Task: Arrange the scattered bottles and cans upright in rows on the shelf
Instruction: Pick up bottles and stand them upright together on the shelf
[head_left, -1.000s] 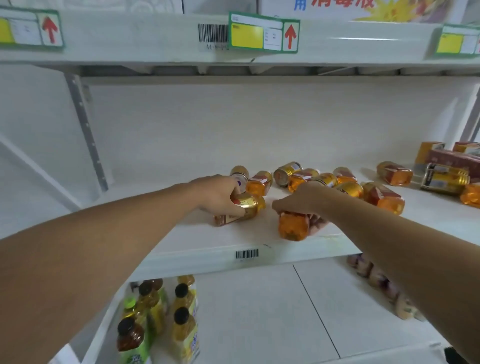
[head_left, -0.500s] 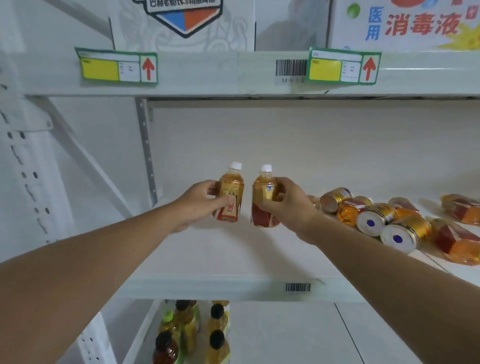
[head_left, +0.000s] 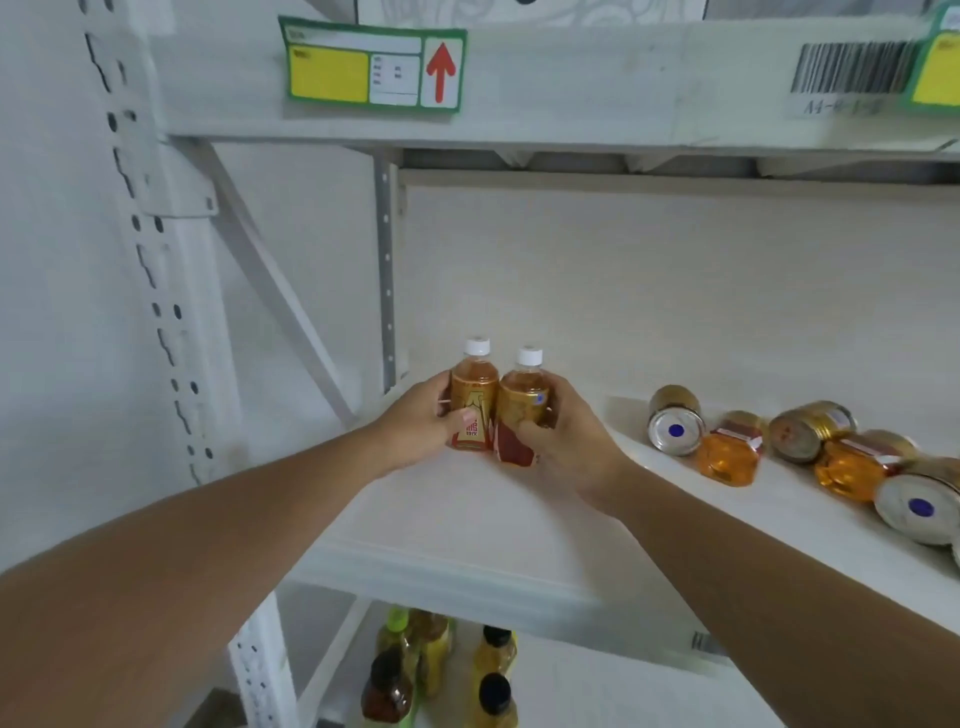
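While both arms reach forward from the bottom corners, each hand holds one small bottle at the left rear of the shelf (head_left: 467, 525).

Left hand (head_left: 415, 428): fingers wrapped round the left bottle (head_left: 472, 410) from its left side, thumb across the front label; clenched on the bottle.

Right hand (head_left: 563, 434): curled round the right bottle (head_left: 522, 410) from its right side, thumb on the lower front; grasping that bottle.

Bottles: both upright, white caps up, amber liquid, bodies touching side by side; whether their bases rest on the shelf board I cannot tell, as the hands hide them.

Scattered goods: cans (head_left: 675, 421) and bottles on their sides (head_left: 727, 449) lie to the right on the same shelf, well apart from the held pair.

Lower shelf: dark-capped bottles (head_left: 441, 670) stand upright below.

Upper shelf edge: green-bordered yellow label with a red arrow (head_left: 371, 65); a barcode sticker (head_left: 852, 67) to the right.

Change from half a second ago: the two bottles were held apart with a gap between them; they are now pressed together, lower, and closer to the back left corner upright.

Change from a second ago: both hands were down among the lying cans, grasping bottles on their sides.
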